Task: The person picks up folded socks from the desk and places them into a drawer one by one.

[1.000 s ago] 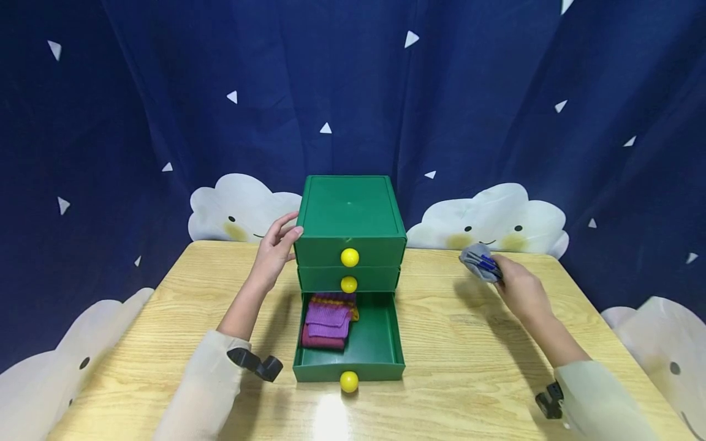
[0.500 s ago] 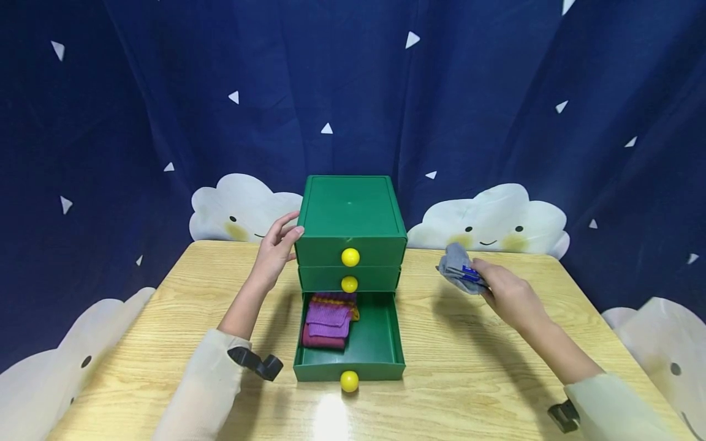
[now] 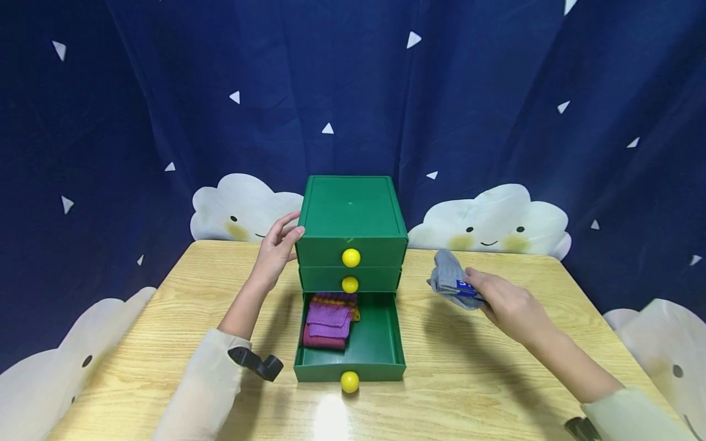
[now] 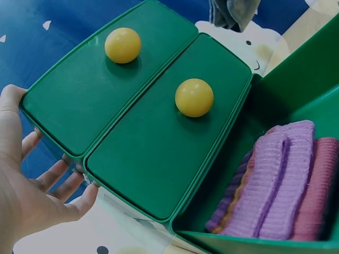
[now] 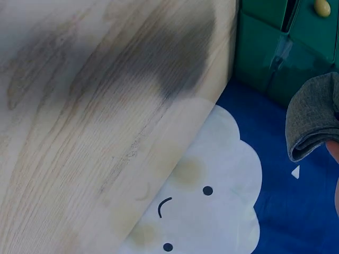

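Note:
A green chest of three drawers (image 3: 353, 208) with round yellow knobs stands at the back middle of the table. My left hand (image 3: 272, 252) steadies its left side, thumb at the top front corner and fingers spread along the wall. In the pulled-out bottom drawer (image 3: 377, 340), purple and dark red ribbed folded socks (image 3: 330, 321) lie on the left; the right half shows bare green floor. Right of the chest, above the table, my right hand (image 3: 510, 306) pinches a folded grey sock bundle (image 3: 449, 278) with a blue patch. In the right wrist view only that hand's fingertips show.
The light wooden table (image 3: 220, 367) extends on both sides of the chest. Behind it hangs a dark blue curtain (image 3: 353, 92) with white triangles and smiling clouds. Dark camera mounts (image 3: 256, 362) sit on the wrists.
My right hand has carried the grey socks leftward and slightly nearer, toward the chest, turning them so the blue patch shows more. The left hand, the chest and the drawer stay put.

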Motion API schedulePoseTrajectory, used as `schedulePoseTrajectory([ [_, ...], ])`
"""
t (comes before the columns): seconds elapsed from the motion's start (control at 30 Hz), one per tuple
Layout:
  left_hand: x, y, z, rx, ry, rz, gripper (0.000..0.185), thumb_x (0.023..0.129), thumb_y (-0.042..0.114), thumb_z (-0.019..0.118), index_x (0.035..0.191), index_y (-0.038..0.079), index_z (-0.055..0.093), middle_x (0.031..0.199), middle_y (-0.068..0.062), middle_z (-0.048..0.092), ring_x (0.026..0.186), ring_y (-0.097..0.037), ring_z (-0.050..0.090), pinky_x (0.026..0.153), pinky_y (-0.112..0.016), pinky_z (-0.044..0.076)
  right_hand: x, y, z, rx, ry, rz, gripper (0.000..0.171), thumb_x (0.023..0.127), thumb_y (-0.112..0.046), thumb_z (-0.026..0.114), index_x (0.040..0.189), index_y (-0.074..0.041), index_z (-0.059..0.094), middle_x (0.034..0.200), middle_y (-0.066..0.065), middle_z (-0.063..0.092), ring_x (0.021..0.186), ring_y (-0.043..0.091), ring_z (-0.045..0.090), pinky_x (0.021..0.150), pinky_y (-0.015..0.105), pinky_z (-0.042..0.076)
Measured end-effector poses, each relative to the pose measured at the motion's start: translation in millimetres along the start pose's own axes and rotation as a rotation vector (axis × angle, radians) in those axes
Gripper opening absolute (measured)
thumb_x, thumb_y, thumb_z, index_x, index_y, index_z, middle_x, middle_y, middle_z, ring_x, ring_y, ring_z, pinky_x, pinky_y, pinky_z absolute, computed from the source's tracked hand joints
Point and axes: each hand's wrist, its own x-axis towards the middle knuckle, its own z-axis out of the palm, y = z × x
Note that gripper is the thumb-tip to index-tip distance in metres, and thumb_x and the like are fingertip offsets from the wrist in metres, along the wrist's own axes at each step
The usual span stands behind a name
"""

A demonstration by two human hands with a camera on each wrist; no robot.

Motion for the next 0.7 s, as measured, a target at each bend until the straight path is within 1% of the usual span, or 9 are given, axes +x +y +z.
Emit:
schedulePoseTrajectory([
  [0.13,0.2,0.0,0.1,0.007,0.0,-0.004,0.052,0.094,0.031,0.051,0.143,0.02,0.037,0.14,-0.015,0.041,0.128,-0.028,0.039,0.099,-0.056,0.04,2,-10,-3,0.035,0.012,-0.051,0.041,0.101,-0.02,0.028,0.109,0.003,0.062,0.105,0.016,0.067,0.087,0.027,0.065,0.074,0.035,0.051],
  [0.27,0.0,0.3,0.1,0.009,0.004,-0.004,0.052,0.094,0.031,0.051,0.143,0.02,0.037,0.14,-0.015,0.041,0.128,-0.028,0.04,0.098,-0.056,0.04,5,-20,-3,0.061,0.055,-0.099,0.039,0.1,-0.018,0.03,0.107,0.001,0.063,0.105,0.014,0.068,0.088,0.025,0.066,0.073,0.033,0.052],
  [0.37,0.1,1.0,0.4,0.007,0.007,-0.002,0.052,0.094,0.031,0.051,0.143,0.02,0.038,0.14,-0.015,0.042,0.128,-0.027,0.04,0.098,-0.055,0.04,7,-27,-2,0.085,0.084,-0.125,0.037,0.1,-0.017,0.032,0.106,0.001,0.064,0.105,0.013,0.069,0.087,0.023,0.067,0.069,0.033,0.053],
  [0.5,0.1,1.9,1.1,0.007,0.007,-0.005,0.052,0.094,0.031,0.051,0.143,0.021,0.038,0.14,-0.014,0.042,0.127,-0.027,0.04,0.098,-0.055,0.041,12,-39,-2,0.105,0.093,-0.162,0.035,0.1,-0.014,0.033,0.104,0.001,0.064,0.104,0.013,0.069,0.086,0.022,0.067,0.064,0.032,0.054],
  [0.6,-0.2,1.9,1.2,0.009,0.005,-0.006,0.052,0.094,0.031,0.051,0.143,0.021,0.038,0.14,-0.014,0.041,0.127,-0.027,0.04,0.098,-0.055,0.04,17,-48,0,0.115,0.103,-0.205,0.034,0.099,-0.011,0.033,0.103,0.001,0.065,0.103,0.014,0.069,0.086,0.022,0.067,0.063,0.031,0.054],
  [0.7,0.0,1.2,0.9,0.01,0.005,-0.007,0.052,0.094,0.031,0.051,0.143,0.02,0.038,0.141,-0.014,0.041,0.128,-0.027,0.04,0.098,-0.055,0.04,23,-57,4,0.119,0.145,-0.264,0.032,0.099,-0.007,0.035,0.1,0.001,0.066,0.1,0.015,0.07,0.083,0.021,0.068,0.062,0.03,0.054],
])
